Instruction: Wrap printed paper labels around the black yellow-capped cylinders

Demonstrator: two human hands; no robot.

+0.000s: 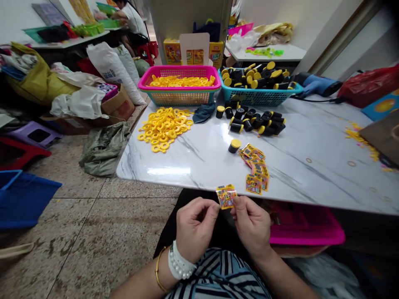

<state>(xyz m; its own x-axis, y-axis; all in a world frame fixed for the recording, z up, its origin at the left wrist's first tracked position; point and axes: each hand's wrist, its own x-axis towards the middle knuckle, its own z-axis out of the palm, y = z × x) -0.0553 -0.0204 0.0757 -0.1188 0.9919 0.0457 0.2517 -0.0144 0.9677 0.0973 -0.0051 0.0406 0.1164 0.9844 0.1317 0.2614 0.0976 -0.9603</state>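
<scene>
Just past the table's front edge, a small yellow printed label (226, 197) is held up between my two hands. My right hand (253, 222) pinches its lower right corner with thumb and forefinger. My left hand (197, 226) is closed, its thumb and finger pinched at the label's lower left corner. A fanned pile of similar labels (254, 166) lies on the table ahead of my right hand. Beside that pile stands one black cylinder with a yellow cap (234, 145). Farther back are several more black cylinders (255, 121), some lying on their sides.
Yellow rings (165, 128) are heaped on the marble-patterned table (199, 160) at left. A pink basket (180, 88) holds yellow pieces; a blue basket (258, 97) holds capped cylinders. A dark cloth (204, 113) lies between. Below the tabletop sits a pink tray (307, 228). A person (132, 20) sits far behind.
</scene>
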